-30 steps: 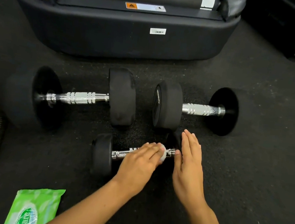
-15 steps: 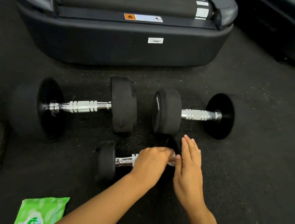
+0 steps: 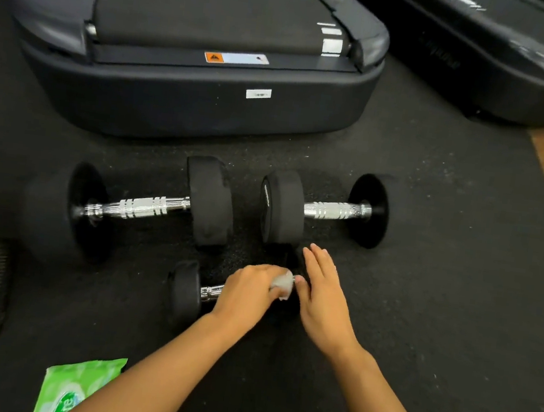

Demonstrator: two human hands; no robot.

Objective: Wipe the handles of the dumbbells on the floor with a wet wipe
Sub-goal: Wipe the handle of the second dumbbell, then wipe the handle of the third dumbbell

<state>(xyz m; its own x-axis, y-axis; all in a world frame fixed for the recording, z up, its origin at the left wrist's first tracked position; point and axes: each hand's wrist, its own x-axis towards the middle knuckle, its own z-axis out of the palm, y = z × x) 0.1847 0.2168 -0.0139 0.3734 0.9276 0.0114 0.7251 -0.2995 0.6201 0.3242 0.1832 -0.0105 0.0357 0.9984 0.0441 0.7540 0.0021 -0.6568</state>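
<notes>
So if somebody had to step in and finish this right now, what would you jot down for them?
Left hand: grips the wet wipe on the handle of the small dumbbell, at its right end.
Right hand: open, fingers straight, resting at that dumbbell's right weight, apparently steadying it.
Two bigger dumbbells lie behind: the left dumbbell and the right dumbbell, neither touched now.
The wipe pack lies on the floor, near left.
Done: cannot tell which handles have been wiped.
Left: finish the small handle, then check the two bigger ones.
</notes>
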